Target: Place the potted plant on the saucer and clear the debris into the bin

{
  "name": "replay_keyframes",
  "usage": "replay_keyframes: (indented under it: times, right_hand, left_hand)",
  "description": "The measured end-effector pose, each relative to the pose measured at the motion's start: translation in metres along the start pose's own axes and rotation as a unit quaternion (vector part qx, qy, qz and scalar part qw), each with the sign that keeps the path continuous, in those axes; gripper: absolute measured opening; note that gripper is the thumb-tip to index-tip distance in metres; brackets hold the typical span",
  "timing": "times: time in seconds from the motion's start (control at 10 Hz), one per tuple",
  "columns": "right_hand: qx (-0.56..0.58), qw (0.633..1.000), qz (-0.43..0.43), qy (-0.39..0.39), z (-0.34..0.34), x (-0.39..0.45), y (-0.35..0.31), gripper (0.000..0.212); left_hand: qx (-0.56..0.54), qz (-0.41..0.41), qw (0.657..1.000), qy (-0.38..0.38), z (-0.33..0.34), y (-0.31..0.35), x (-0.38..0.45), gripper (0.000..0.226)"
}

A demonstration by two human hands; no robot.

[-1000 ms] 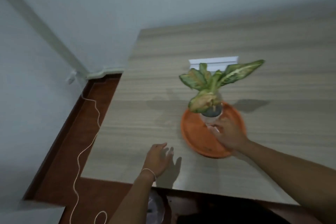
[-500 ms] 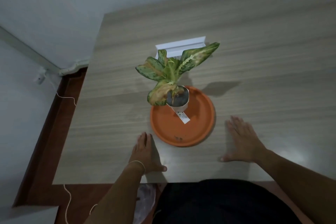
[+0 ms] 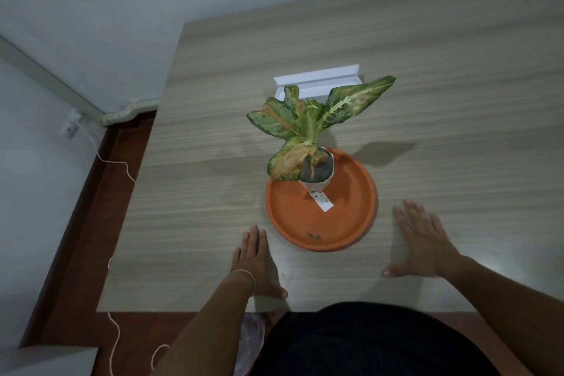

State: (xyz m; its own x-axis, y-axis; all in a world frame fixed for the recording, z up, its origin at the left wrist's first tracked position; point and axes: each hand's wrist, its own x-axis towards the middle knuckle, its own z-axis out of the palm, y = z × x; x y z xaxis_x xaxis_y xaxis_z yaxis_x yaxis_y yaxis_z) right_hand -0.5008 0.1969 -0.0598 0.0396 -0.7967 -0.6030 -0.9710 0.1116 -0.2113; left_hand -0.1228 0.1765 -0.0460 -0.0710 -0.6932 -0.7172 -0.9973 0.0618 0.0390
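A small potted plant (image 3: 314,131) with green and yellowed leaves stands upright in a white pot on the orange saucer (image 3: 351,223), toward the saucer's far left side. A white tag sticks out from the pot's base. A few dark specks of debris (image 3: 314,236) lie on the saucer's near edge. My left hand (image 3: 254,259) rests flat on the table, left of the saucer. On the saucer's right, my right hand (image 3: 422,239) lies flat with fingers spread. Neither hand holds anything.
The wooden table (image 3: 457,101) reaches to the wall. A white box (image 3: 317,78) lies behind the plant. A clear plastic bag (image 3: 251,336) shows below the table's front edge. A white cord (image 3: 113,314) runs over the brown floor at the left.
One second ago my right hand held the pot on the saucer; it has let go and now lies flat on the table. My left hand has settled on the table too.
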Motion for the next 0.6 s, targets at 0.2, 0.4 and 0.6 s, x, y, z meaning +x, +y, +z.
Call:
replay_keyframes:
  times: [0.2, 0.4, 0.6]
  right_hand:
    - [-0.001, 1.0, 0.004, 0.004, -0.0004, 0.0003, -0.0033, 0.16]
    - [-0.004, 1.0, 0.011, 0.005, -0.0011, -0.0013, -0.0053, 0.16]
    - [0.109, 0.992, 0.012, 0.056, 0.0037, 0.0033, -0.0051, 0.149]
  left_hand:
    - [-0.011, 0.003, 1.0, -0.009, 0.0018, -0.0023, 0.0012, 0.152]
    - [-0.011, 0.0, 1.0, -0.015, 0.0029, 0.0001, -0.0001, 0.151]
    - [-0.023, -0.005, 1.0, -0.009, 0.0021, -0.0002, 0.0008, 0.156]
